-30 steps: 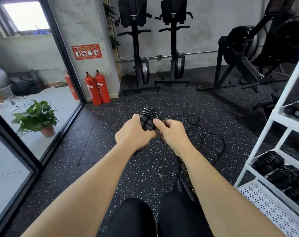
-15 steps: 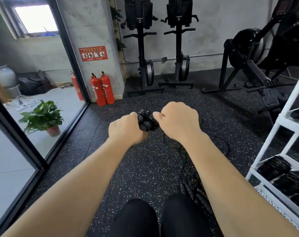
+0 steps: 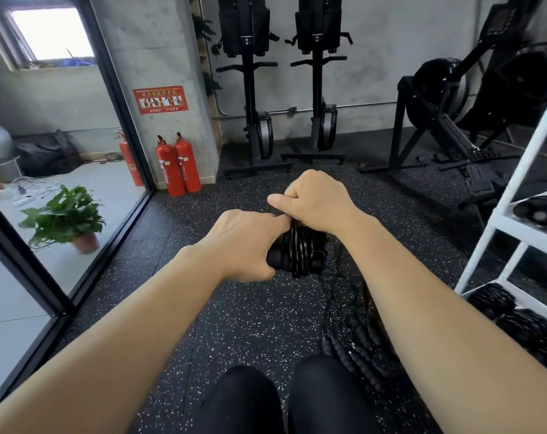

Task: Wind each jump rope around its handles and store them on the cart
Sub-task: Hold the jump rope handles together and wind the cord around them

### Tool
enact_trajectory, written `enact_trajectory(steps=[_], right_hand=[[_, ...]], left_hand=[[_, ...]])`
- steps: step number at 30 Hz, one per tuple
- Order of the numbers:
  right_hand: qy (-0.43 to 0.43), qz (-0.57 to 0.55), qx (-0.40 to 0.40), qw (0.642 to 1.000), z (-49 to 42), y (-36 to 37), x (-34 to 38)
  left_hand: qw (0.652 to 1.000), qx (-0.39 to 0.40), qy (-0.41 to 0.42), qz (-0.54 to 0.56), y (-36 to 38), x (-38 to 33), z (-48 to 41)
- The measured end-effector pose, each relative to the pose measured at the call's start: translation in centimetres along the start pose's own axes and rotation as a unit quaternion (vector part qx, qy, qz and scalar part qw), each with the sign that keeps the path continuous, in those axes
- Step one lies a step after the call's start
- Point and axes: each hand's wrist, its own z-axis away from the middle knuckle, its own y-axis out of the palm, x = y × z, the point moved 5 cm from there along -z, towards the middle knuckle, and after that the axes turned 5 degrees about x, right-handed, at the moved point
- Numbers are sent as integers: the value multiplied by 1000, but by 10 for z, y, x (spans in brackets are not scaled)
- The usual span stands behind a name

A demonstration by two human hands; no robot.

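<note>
A: Holding black jump rope bundle point(image 3: 297, 249) (ribbed foam handles wrapped in thin glossy cord) mid-air over the speckled black rubber floor point(image 3: 178, 308), between both hands. Sitting well apart from the white metal cart point(image 3: 497, 220) on the right.
B: Grip?
A: Clamping the paired handles with left hand point(image 3: 244, 245), fingers point(image 3: 275, 219) curled round them, likely stopping the pair splaying under cord tension. Pinching cord on top with right hand point(image 3: 316, 202), closed into a fist, thumb out. Probably tightening or tucking a last turn.
B: Progress?
A: Judging this one nearly wound. Seeing loose black ropes point(image 3: 353, 333) heaped on the floor by the knees, so more to do. Seeing finished black coils point(image 3: 516, 317) lying on the cart's lower shelf, so probably stowing there next.
</note>
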Motion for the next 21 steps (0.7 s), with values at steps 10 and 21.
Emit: enact_trajectory(steps=[10, 21], right_hand=[[116, -361, 149, 913, 9, 34, -30], [147, -542, 207, 801, 32, 57, -34]], left_hand=[[992, -38, 55, 109, 5, 3, 1], [940, 6, 26, 339, 15, -7, 7]])
